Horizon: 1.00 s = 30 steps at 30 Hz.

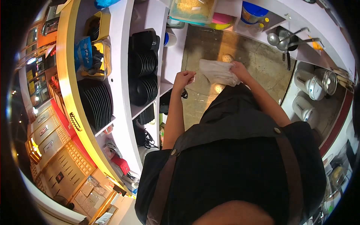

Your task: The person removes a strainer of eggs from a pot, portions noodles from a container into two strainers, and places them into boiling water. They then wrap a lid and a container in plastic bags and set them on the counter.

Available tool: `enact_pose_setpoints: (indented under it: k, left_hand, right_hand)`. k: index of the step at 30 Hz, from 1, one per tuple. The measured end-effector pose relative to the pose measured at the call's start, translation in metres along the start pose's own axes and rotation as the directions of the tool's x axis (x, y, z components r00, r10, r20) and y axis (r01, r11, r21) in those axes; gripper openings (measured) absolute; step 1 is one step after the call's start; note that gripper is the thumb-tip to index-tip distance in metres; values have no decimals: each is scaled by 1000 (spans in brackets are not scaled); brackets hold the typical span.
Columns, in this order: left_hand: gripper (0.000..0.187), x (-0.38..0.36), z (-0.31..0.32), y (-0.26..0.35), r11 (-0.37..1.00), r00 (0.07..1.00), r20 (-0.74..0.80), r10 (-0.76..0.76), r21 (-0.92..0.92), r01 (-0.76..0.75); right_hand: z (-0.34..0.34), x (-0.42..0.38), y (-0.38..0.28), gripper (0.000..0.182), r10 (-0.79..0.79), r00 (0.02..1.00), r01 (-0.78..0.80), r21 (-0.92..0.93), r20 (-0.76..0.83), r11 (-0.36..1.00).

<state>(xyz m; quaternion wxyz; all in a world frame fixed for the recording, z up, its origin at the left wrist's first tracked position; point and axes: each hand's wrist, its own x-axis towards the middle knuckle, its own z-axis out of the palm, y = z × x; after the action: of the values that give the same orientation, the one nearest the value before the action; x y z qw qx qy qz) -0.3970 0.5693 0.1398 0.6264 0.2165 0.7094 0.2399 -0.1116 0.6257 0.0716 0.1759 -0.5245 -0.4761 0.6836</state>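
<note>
Stacked black plates (142,63) on white shelves (123,45); hanging ladles (279,37).

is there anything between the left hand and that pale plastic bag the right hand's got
Nothing visible. The right hand grips the pale plastic bag at its right edge. The left hand, closed in a fist, is just left of the bag, with only bare floor showing in the small gap between them.
</note>
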Motion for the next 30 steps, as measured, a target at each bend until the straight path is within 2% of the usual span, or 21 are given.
enact_pose_setpoints:
  k: [2, 5, 8, 11, 13, 15, 16, 17, 18, 19, 20, 21, 22, 24, 27, 29, 30]
  left_hand:
    - [18, 11, -2, 10, 1000, 1000, -7, -11, -20, 10]
    - [18, 33, -5, 15, 999, 997, -69, -29, -39, 26]
    - [18, 43, -6, 20, 997, 996, -79, 29, -63, -34]
    - [19, 45, 5, 17, 992, 986, -163, 35, -115, -54]
    - [21, 49, 9, 1, 993, 980, -188, 64, -84, -81]
    - [25, 49, 16, -23, 997, 978, -194, 75, 42, -69]
    - [32, 42, 20, -34, 968, 969, -205, 135, 238, -85]
    - [35, 34, 21, -43, 921, 987, -145, 66, 390, -4]
    - [36, 49, 20, -112, 695, 923, -15, 384, 663, -279]
    - [33, 60, 17, -154, 593, 937, 62, 345, 759, -269]
    - [33, 52, 23, -167, 625, 973, -18, 232, 769, -135]
    - [33, 32, 25, -166, 772, 988, -133, 85, 635, 19]
    - [34, 20, 23, -167, 877, 991, -127, -42, 470, 98]
    - [34, 19, 23, -189, 913, 974, -177, -144, 355, 199]
    - [31, 9, 25, -178, 964, 933, -242, -265, -42, 263]
    - [30, 25, 18, -183, 978, 970, -229, -82, 170, 123]
    - [30, 33, 14, -183, 961, 978, -210, 9, 273, 50]
  right_hand:
    - [-7, 19, -15, 25, 29, 1000, -29, 27, 12, 999]
    - [-21, 51, -23, 30, -39, 999, 44, -185, 32, 982]
    - [-32, 78, -4, 33, -14, 999, 24, -309, 36, 951]
    - [-49, 79, -17, 34, -12, 996, 51, -427, 93, 903]
    - [-69, 82, -16, 33, 26, 984, 86, -605, 175, 792]
    - [-97, 94, 38, 25, -120, 978, 207, -769, 170, 604]
    - [-121, 100, 56, 26, -29, 936, 329, -845, 349, 421]
    - [-133, 94, 46, 23, 103, 931, 300, -896, 349, 326]
    - [-177, 109, 100, 20, 70, 902, 425, -905, 425, 19]
    - [-188, 102, 99, 19, 60, 912, 408, -912, 405, -45]
    - [-219, 144, 210, 18, 83, 924, 380, -878, 373, -291]
    - [-232, 125, 162, 18, 124, 934, 347, -935, 336, -79]
    - [-235, 120, 133, 18, 130, 949, 286, -958, 287, 32]
    - [-234, 120, 97, 18, 105, 975, 168, -958, 196, 231]
    - [-224, 134, 64, 20, 26, 993, 88, -884, 112, 459]
    - [-207, 151, 53, 21, -36, 989, 140, -846, 142, 514]
    - [-192, 158, 41, 21, -56, 980, 196, -854, 193, 482]
